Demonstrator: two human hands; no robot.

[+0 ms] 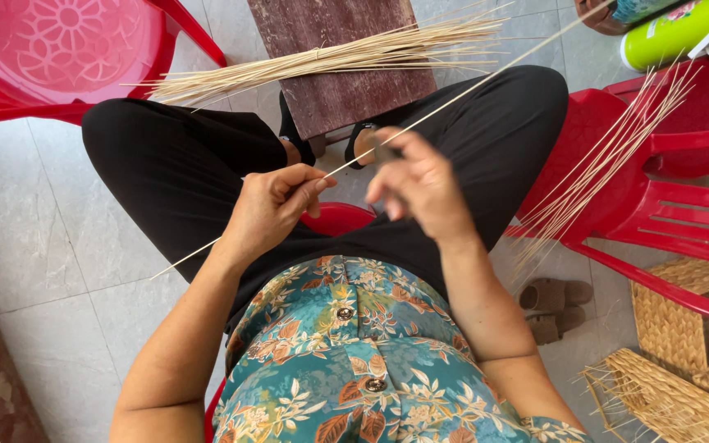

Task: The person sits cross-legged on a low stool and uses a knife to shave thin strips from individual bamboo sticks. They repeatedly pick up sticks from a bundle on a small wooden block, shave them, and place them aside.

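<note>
Hands meet over the lap in the head view, both working on one thin pale reed strip [453, 100]. The left hand [268, 209] is curled into a loose fist, thumb pressed against the forefinger, pinching the strip where it passes through; the strip's near end pokes out below the wrist toward the lower left. The right hand [422, 184] sits just right of it with fingers bent and partly spread; its thumb and forefinger seem to close on something small and dark at the strip, though blur hides whether they truly grip it. From the hands the strip runs far and to the right, over the right knee of the black trousers [174, 172], up toward the top edge.

A bundle of similar strips [330, 59] lies across a dark wooden stool [346, 98] at the far side, beyond the knees. More loose strips [609, 160] lean on a red plastic chair [666, 205] at the right. Another red chair [59, 49] stands far left. Woven baskets [683, 353] sit near right on the tiled floor [67, 246], with a pair of brown sandals [553, 305] beside them.
</note>
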